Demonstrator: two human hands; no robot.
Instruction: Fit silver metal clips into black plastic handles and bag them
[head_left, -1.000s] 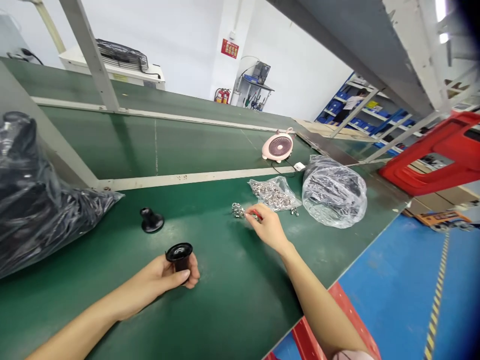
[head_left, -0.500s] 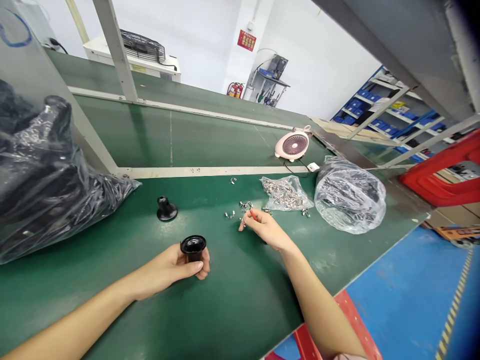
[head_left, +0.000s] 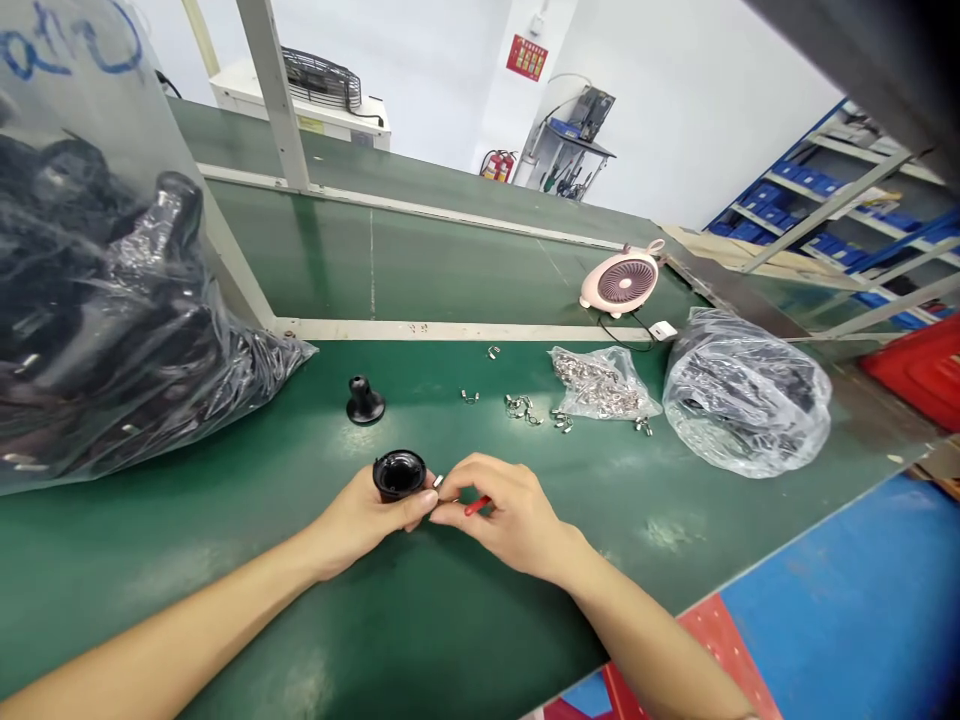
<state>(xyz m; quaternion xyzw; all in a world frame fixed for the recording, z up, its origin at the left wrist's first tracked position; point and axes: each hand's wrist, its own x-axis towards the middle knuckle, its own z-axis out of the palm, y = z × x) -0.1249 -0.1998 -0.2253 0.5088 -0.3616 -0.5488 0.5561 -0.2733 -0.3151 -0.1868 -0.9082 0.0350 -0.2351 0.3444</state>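
Note:
My left hand (head_left: pixel 352 525) is closed round a black funnel-shaped plastic part (head_left: pixel 400 472), its wide open end facing up. Beside it, my right hand (head_left: pixel 517 515) pinches a small shiny metal clip (head_left: pixel 439 482), its fingertips almost meeting the left thumb. A thin red tool (head_left: pixel 478 506) is tucked in the right hand; its tip is hidden. Another black funnel-shaped part (head_left: pixel 365 402) stands wide end down on the green table (head_left: pixel 360 640). Beyond my hands lie several loose metal clips (head_left: pixel 519 407), near a clear bag of clips (head_left: pixel 600 385).
A large clear bag of black parts (head_left: pixel 150 300) fills the left side. To the right sits another plastic bag (head_left: pixel 746 390) with dark contents. A pink fan (head_left: pixel 624 282) stands behind a pale rail (head_left: pixel 450 331). A metal post (head_left: pixel 274 95) rises at the back left.
My right hand has moved from the loose clips toward me and left, bringing a metal clip up to the black part in my left hand. The camera view has shifted slightly.

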